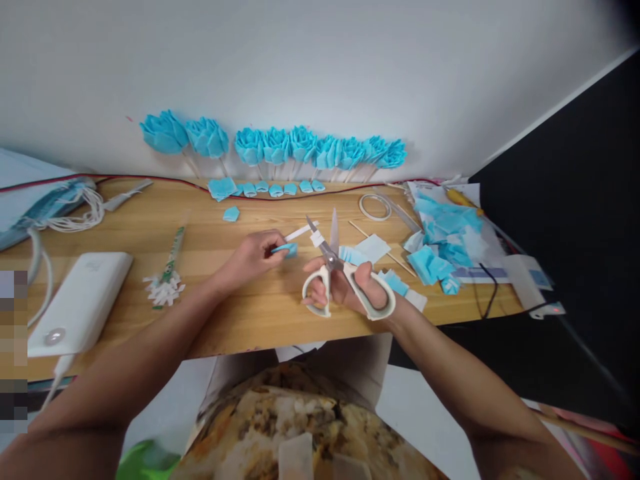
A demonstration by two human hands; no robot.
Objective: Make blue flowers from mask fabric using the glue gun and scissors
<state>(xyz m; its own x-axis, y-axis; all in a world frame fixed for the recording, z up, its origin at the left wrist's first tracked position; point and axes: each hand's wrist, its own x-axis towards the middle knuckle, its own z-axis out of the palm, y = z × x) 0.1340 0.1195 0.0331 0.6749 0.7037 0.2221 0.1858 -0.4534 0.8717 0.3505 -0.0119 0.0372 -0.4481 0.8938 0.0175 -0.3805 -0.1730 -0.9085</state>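
Observation:
My left hand [254,257] pinches a small rolled blue paper piece [287,249] with a white strip [300,233] sticking out of it toward the right. My right hand [350,288] grips white-handled scissors [334,267], fingers through both loops, blades spread apart and pointing up at the strip's end. Both hands hover over the wooden table [240,313]. Just behind the scissors lie folded blue paper pieces [353,255] and a white square [373,248].
Blue paper flowers [280,147] on sticks lean against the wall, small blue rolls [275,189] below them. A pile of blue paper [440,247] and a tape roll [375,207] sit right. A white power bank [80,300], cables [75,213] and white scraps [164,288] lie left.

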